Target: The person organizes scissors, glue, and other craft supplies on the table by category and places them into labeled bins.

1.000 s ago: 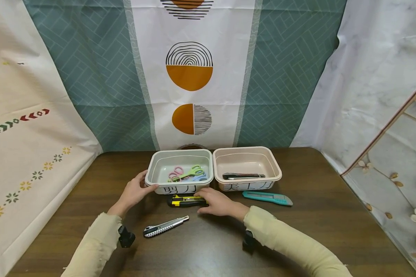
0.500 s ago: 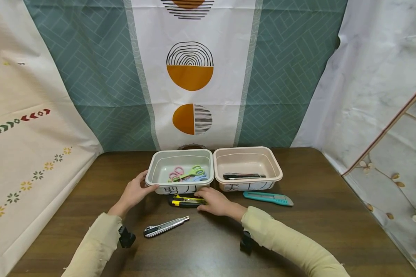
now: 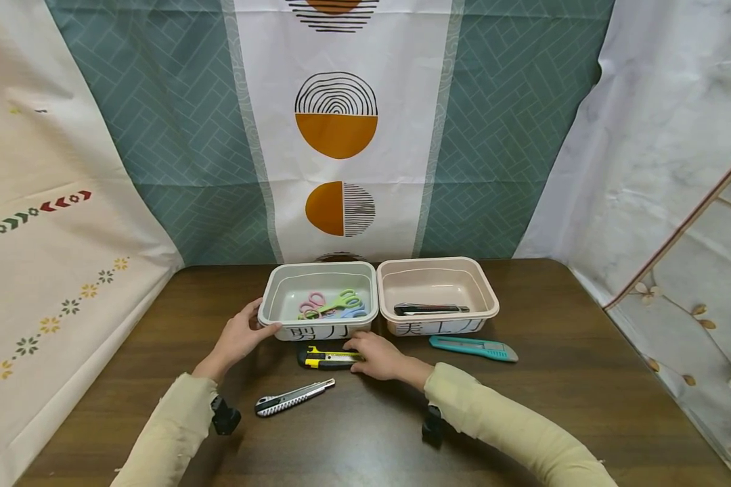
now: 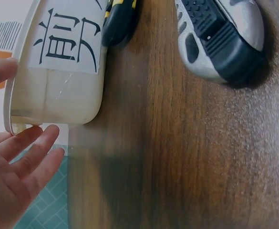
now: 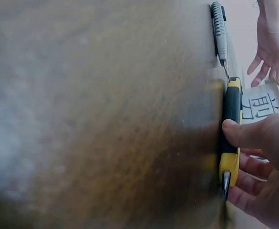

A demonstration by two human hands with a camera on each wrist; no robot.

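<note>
**A right hand (image 3: 378,355) pinching a yellow-and-black plastic utility knife (image 3: 325,358)**

The person's right hand holds the knife between thumb and fingers, the thumb laid along its black grip. The knife sticks out toward nine o'clock from that hand, just in front of a pale grey-green rectangular plastic bin (image 3: 286,294); whether it rests on the dark brown wood-grain counter (image 3: 365,433) cannot be told.

The left hand (image 3: 236,336), also near nine o'clock from the right one, has its fingers loosely extended. It touches the grey-green bin's corner at eight o'clock, thumb on the near rim and fingers at the end wall.

With twelve pointing away from the person and the right hand at the centre, a silver-and-black utility knife (image 3: 295,398) lies at eight o'clock. The grey-green bin stands between ten and eleven, a white label with black characters on its near wall. Inside lie pink-handled scissors (image 3: 313,302), green-handled scissors (image 3: 339,302) and blue-handled scissors (image 3: 353,312).

Between one and two sits a pale pink rectangular plastic bin (image 3: 426,281), right beside the first and similarly labelled, with a slim black utility knife (image 3: 429,309) lying near its front wall. A flat teal utility knife (image 3: 475,348) lies at three o'clock. Beyond, at twelve, hangs a teal-and-white patterned cloth (image 3: 493,122).
</note>
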